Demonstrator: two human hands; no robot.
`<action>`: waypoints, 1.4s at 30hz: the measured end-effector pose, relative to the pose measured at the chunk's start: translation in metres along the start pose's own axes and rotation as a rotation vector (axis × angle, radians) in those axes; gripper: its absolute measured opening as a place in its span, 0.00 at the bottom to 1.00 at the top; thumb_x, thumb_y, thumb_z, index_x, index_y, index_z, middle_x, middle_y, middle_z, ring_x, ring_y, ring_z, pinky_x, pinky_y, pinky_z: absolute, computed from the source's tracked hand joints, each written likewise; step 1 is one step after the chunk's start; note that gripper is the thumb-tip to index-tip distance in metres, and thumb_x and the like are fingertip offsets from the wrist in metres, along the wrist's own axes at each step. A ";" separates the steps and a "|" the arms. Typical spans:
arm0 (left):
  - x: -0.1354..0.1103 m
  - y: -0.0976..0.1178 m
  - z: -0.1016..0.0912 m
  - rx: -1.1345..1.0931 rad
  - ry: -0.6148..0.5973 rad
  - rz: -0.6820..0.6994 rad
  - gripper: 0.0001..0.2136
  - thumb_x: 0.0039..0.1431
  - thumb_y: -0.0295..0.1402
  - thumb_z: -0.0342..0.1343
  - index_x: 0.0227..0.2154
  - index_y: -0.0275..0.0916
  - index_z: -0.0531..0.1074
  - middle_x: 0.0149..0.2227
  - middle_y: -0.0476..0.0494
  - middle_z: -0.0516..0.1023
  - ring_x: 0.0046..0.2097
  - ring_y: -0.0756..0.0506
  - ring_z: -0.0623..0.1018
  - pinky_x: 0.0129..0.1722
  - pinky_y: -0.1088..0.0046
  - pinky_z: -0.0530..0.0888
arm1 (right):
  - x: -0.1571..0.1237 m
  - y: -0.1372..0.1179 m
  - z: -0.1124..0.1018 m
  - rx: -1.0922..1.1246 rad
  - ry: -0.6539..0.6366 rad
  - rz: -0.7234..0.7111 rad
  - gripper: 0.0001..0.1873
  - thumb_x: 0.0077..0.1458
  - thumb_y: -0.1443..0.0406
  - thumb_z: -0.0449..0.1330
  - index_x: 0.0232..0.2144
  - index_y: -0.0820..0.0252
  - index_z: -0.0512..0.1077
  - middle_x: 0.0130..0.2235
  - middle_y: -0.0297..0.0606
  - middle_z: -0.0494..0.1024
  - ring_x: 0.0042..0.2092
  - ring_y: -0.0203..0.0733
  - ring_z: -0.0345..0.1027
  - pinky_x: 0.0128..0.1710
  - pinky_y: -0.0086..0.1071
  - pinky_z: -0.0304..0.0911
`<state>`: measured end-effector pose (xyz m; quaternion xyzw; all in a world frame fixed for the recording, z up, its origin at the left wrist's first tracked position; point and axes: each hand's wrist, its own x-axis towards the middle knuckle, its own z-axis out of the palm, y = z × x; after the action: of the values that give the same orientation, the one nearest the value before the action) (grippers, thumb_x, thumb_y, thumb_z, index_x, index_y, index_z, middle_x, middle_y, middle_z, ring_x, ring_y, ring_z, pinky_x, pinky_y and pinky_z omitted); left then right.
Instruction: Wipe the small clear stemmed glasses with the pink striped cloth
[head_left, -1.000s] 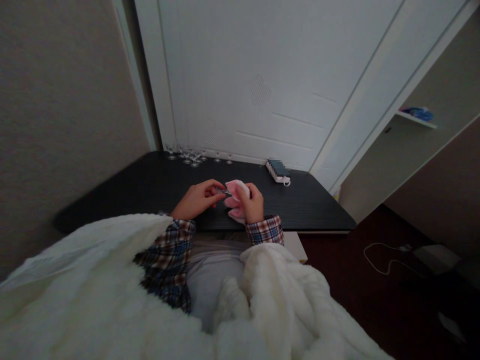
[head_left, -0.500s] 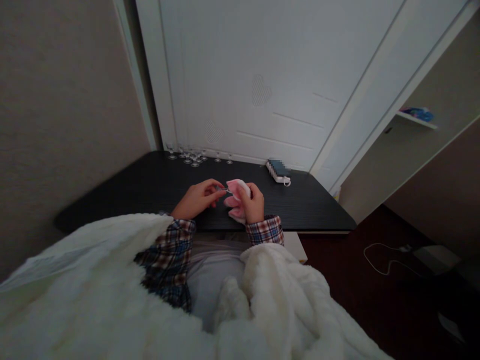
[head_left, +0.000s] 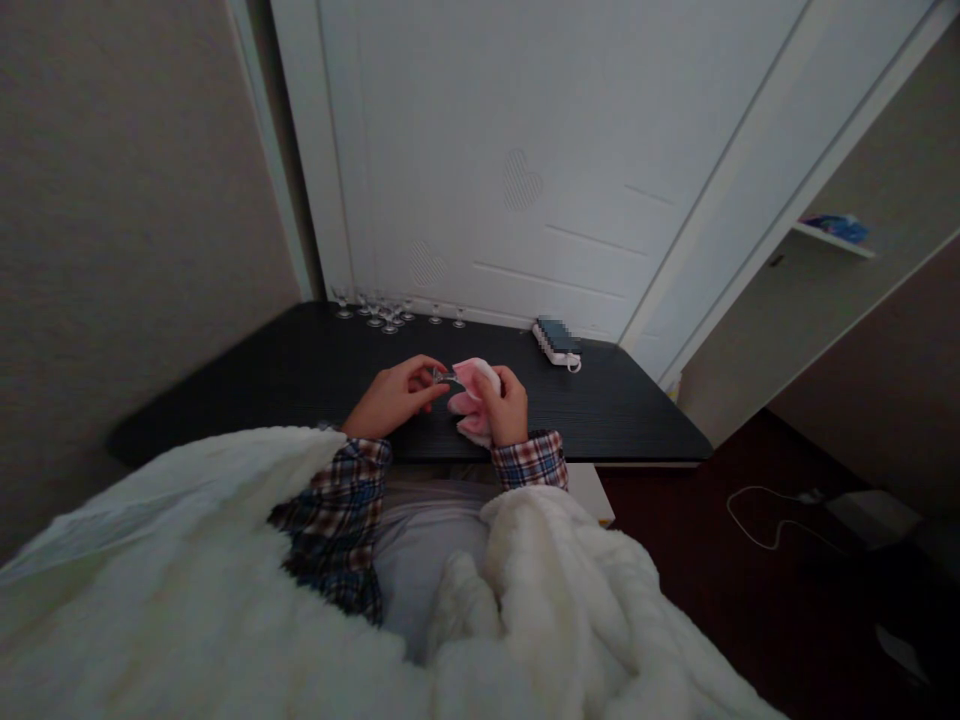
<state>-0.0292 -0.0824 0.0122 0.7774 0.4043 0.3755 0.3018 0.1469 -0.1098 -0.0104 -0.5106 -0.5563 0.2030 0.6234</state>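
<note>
Between the thumb and fingers of my left hand (head_left: 397,393) is a small clear stemmed glass (head_left: 444,377), held sideways over the table. My right hand (head_left: 509,405) grips a pink and white fluffy cloth (head_left: 472,398), bunched and hanging in folds below the fingers. The cloth's upper edge meets the right end of the glass, hiding part of it. Both hands are close together, above the front part of the black table (head_left: 300,375).
Several small clear stemmed glasses (head_left: 390,318) stand along the table's back edge, by a white panel (head_left: 450,150). A phone (head_left: 559,335) lies on a white object with a loop (head_left: 568,361) at the back right. A white fluffy garment (head_left: 225,560) covers my lap.
My left fingers have shifted slightly on the glass, and more of it shows now. The right hand and cloth have hardly moved.
</note>
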 end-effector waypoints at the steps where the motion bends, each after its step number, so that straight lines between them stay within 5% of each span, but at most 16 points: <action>1: 0.000 0.000 0.000 -0.006 -0.004 -0.001 0.20 0.52 0.48 0.56 0.44 0.39 0.71 0.30 0.48 0.74 0.26 0.49 0.76 0.24 0.76 0.69 | 0.000 0.000 0.000 0.004 0.010 0.000 0.10 0.51 0.56 0.58 0.27 0.57 0.70 0.27 0.31 0.70 0.31 0.35 0.61 0.32 0.30 0.59; 10: 0.000 0.006 -0.003 -0.040 0.048 -0.004 0.20 0.56 0.48 0.52 0.45 0.39 0.72 0.24 0.50 0.72 0.24 0.50 0.72 0.21 0.77 0.66 | -0.001 -0.008 -0.002 0.060 -0.005 0.002 0.10 0.52 0.58 0.58 0.31 0.59 0.72 0.30 0.31 0.71 0.33 0.35 0.62 0.34 0.29 0.59; 22: -0.003 0.018 -0.004 -0.096 0.131 -0.032 0.21 0.55 0.48 0.53 0.43 0.36 0.72 0.25 0.49 0.73 0.24 0.50 0.72 0.23 0.77 0.68 | -0.003 -0.011 -0.004 0.040 -0.056 -0.194 0.10 0.53 0.58 0.58 0.35 0.57 0.71 0.37 0.34 0.72 0.41 0.39 0.65 0.42 0.31 0.60; 32: -0.003 0.019 -0.005 -0.016 0.102 -0.013 0.19 0.56 0.50 0.50 0.29 0.37 0.73 0.20 0.50 0.72 0.24 0.50 0.72 0.25 0.77 0.68 | -0.001 -0.010 -0.004 0.055 -0.019 -0.173 0.10 0.53 0.58 0.58 0.34 0.58 0.70 0.35 0.33 0.71 0.38 0.38 0.64 0.39 0.30 0.59; 42: -0.003 0.016 -0.003 -0.104 0.095 -0.027 0.19 0.54 0.49 0.54 0.38 0.37 0.73 0.24 0.49 0.73 0.25 0.50 0.72 0.25 0.76 0.69 | -0.002 -0.009 -0.003 0.058 -0.004 -0.127 0.09 0.52 0.59 0.57 0.33 0.57 0.70 0.34 0.33 0.72 0.37 0.38 0.65 0.39 0.30 0.60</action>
<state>-0.0260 -0.0918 0.0248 0.7366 0.4084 0.4283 0.3272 0.1458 -0.1164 -0.0030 -0.4554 -0.5827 0.1803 0.6485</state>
